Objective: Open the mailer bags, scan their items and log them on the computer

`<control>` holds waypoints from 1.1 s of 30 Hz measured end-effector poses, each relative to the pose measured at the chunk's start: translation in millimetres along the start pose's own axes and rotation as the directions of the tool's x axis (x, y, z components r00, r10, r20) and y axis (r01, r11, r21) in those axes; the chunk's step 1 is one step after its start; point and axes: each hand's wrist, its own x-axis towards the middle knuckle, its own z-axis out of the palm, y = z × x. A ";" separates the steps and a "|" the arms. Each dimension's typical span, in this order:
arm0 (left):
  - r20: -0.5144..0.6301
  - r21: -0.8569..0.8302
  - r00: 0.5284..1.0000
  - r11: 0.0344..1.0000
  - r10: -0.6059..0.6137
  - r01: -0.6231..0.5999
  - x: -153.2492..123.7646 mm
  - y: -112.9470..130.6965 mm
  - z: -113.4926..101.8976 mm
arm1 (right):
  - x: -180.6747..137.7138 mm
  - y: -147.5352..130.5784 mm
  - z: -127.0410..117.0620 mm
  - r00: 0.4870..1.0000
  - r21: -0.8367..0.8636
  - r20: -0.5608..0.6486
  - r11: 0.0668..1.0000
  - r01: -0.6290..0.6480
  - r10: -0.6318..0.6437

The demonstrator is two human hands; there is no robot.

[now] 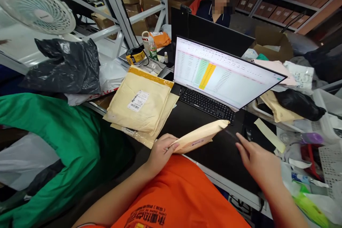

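Observation:
My left hand (161, 151) grips one end of a small cream padded envelope (201, 136), thumb on the near face. The envelope is tilted over the dark desk mat, and a small printed mark shows on its side. My right hand (258, 160) is apart from it, further right, holding nothing visible, with the index finger stretched out and the other fingers partly hidden. Just beyond those fingertips lies a dark mouse (248, 134). Left of the envelope is a pile of larger padded envelopes (152, 87), the top one bearing a white barcode label (138, 100).
A keyboard (204, 105) stands under a lit monitor (224, 73) showing a spreadsheet. A pale yellow paper strip (269, 135), a purple roll (311, 138) and white baskets (331, 164) crowd the right. A green sack (74, 142) hangs at left. Another person (216, 14) sits behind the monitors.

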 end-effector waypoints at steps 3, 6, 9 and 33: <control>-0.042 0.033 0.999 0.999 0.015 -0.014 4.0 6.4 5.6 | -21.3 -30.1 -23.1 0.982 0.084 -0.040 0.979 0.185 -0.183; -0.030 0.042 0.998 0.997 0.059 -0.057 7.5 14.4 9.5 | -25.9 -65.5 -37.0 0.954 0.067 -0.098 0.954 0.291 -0.284; 0.022 0.027 0.993 0.993 0.116 -0.116 7.9 23.4 10.8 | -20.4 -70.3 -37.7 0.954 0.004 -0.122 0.961 0.276 -0.274; 0.517 0.677 0.793 0.721 -0.322 -0.148 67.1 56.1 8.6 | -14.5 -46.6 98.4 0.976 0.597 -0.208 0.799 0.075 0.064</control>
